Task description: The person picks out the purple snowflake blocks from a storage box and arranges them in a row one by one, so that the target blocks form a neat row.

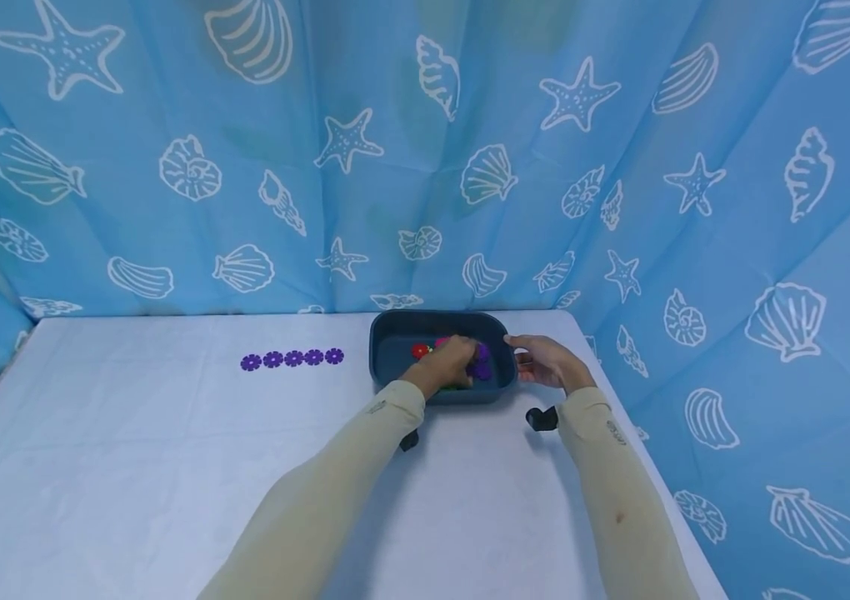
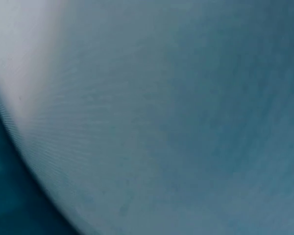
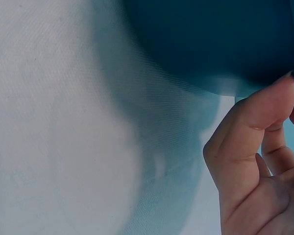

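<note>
A dark blue-grey plastic basin [image 1: 395,383] stands near the back of the table. My left hand [image 1: 449,362] reaches down into it with bent fingers, right at some purple flower-shaped discs [image 1: 482,367]; I cannot tell whether it grips one. At the basin's right end, my right hand [image 1: 548,360] holds the rim, thumb [image 3: 279,95] against the wall and the other fingers behind. A red piece [image 1: 420,351] and a bit of pink show in the basin, partly hidden by the left hand. The left wrist view has only blurred cloth and a dark edge.
Left of the basin, several purple flower-shaped discs [image 1: 293,358] lie in a row on the white tablecloth [image 1: 170,467]. A blue curtain [image 1: 387,200] with shell and starfish prints hangs behind the table and along its right edge. Black wrist-worn devices [image 1: 542,419] sit below both hands.
</note>
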Tool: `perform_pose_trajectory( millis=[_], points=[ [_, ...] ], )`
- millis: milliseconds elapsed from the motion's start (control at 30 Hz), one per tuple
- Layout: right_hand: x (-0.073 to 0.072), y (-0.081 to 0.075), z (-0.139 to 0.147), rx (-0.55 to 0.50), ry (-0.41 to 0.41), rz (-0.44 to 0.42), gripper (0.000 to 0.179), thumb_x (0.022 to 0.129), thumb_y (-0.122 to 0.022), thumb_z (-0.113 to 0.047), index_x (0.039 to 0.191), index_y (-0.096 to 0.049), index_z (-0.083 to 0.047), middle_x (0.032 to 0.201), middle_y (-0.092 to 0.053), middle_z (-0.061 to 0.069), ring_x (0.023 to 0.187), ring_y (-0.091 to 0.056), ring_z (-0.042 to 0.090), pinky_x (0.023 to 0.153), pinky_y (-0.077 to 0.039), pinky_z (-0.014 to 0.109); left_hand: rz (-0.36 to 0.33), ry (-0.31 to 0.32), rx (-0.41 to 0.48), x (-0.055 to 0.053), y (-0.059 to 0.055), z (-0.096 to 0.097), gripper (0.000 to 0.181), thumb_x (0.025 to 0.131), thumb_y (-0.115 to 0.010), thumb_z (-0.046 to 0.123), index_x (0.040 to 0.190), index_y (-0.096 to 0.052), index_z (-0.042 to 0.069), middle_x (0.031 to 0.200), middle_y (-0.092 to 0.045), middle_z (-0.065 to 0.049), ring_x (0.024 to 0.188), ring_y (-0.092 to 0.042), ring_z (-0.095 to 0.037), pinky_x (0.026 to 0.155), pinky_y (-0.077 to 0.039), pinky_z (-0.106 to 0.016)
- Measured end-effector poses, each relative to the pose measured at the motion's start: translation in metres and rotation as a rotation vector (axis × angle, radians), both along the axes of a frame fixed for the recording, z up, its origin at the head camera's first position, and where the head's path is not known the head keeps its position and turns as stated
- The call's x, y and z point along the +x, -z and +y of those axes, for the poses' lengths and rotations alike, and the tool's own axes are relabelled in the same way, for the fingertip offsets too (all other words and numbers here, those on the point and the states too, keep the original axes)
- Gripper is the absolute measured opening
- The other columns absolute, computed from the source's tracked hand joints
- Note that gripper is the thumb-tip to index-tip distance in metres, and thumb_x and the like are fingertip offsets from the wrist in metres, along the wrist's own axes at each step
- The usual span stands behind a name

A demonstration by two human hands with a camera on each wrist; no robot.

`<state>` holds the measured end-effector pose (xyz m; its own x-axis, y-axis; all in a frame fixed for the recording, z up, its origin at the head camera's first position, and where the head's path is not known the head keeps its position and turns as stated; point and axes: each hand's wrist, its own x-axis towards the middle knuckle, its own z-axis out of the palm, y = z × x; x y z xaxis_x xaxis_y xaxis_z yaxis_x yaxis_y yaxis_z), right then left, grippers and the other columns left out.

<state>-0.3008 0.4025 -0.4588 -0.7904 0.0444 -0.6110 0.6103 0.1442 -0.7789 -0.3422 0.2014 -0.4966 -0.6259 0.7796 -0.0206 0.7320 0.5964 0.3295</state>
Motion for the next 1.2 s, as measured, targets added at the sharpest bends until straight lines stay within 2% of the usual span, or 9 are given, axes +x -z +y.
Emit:
perform_pose_trajectory(
  millis=[100,167,433,700,800,933,1033,1200],
  points=[
    [-0.001,-0.001,0.000,-0.005,-0.002,0.002,0.054,0.099,-0.055,-0.038,0.140,-0.037,-0.007,0.100,-0.048,0.009,0.074,-0.055,0.013,0.065,-0.055,0.023,0.061,0.025,-0.007,0.000,0.000,0.000,0.050,0.081,-0.080,0.028,0.119,-0.060,0.003,0.111,-0.064,-0.007,0.103,-0.055,-0.018,0.094,-0.048,-0.025],
    [-0.001,0.000,0.001,-0.011,0.000,-0.001,0.054,0.099,-0.055,-0.038,0.141,-0.038,-0.007,0.100,-0.048,0.009,0.074,-0.055,0.013,0.065,-0.055,0.023,0.062,0.029,0.004,0.000,0.000,0.000,0.049,0.081,-0.080,0.027,0.119,-0.060,0.003,0.111,-0.064,-0.006,0.103,-0.055,-0.018,0.095,-0.048,-0.025],
    [0.001,0.002,0.002,-0.016,0.006,-0.012,0.055,0.099,-0.056,-0.039,0.140,-0.038,-0.008,0.099,-0.048,0.009,0.073,-0.055,0.013,0.064,-0.055,0.023,-0.035,-0.014,0.079,0.003,0.000,-0.002,0.044,0.082,-0.078,0.025,0.119,-0.060,0.007,0.111,-0.061,-0.004,0.101,-0.054,-0.014,0.095,-0.048,-0.026],
    [0.000,-0.001,0.001,0.000,0.005,-0.014,0.054,0.098,-0.056,-0.039,0.139,-0.039,-0.008,0.098,-0.048,0.008,0.070,-0.055,0.012,0.064,-0.055,0.023,-0.071,-0.012,0.083,0.002,-0.003,-0.004,0.042,0.083,-0.076,0.023,0.118,-0.060,0.006,0.109,-0.062,-0.004,0.099,-0.055,-0.014,0.091,-0.049,-0.023],
    [-0.001,-0.003,0.000,-0.006,0.004,-0.016,0.055,0.099,-0.056,-0.039,0.140,-0.038,-0.008,0.099,-0.048,0.009,0.072,-0.055,0.013,0.065,-0.055,0.022,-0.114,-0.040,0.140,0.001,-0.004,-0.006,0.042,0.084,-0.076,0.023,0.119,-0.060,0.006,0.109,-0.060,-0.003,0.098,-0.054,-0.014,0.091,-0.049,-0.023],
    [-0.002,-0.004,-0.001,0.000,0.002,-0.024,0.056,0.099,-0.056,-0.039,0.141,-0.037,-0.008,0.103,-0.047,0.010,0.074,-0.055,0.014,0.066,-0.055,0.022,-0.158,-0.093,0.259,0.002,-0.004,-0.008,0.044,0.083,-0.077,0.022,0.120,-0.060,0.006,0.107,-0.060,-0.002,0.096,-0.054,-0.013,0.091,-0.050,-0.025],
    [-0.002,-0.003,0.000,-0.002,0.006,-0.031,0.057,0.098,-0.056,-0.040,0.141,-0.037,-0.007,0.104,-0.047,0.011,0.076,-0.056,0.014,0.069,-0.056,0.022,-0.160,-0.110,0.333,0.003,-0.003,-0.009,0.045,0.082,-0.078,0.022,0.120,-0.061,0.006,0.106,-0.061,-0.001,0.096,-0.055,-0.012,0.093,-0.050,-0.026],
    [-0.001,-0.003,0.002,-0.001,0.001,-0.038,0.059,0.098,-0.056,-0.039,0.143,-0.035,-0.007,0.105,-0.047,0.011,0.076,-0.056,0.014,0.069,-0.056,0.023,-0.141,-0.096,0.422,0.004,-0.004,-0.010,0.046,0.080,-0.078,0.020,0.119,-0.061,0.004,0.105,-0.061,-0.002,0.095,-0.056,-0.013,0.092,-0.050,-0.026]
  ],
)
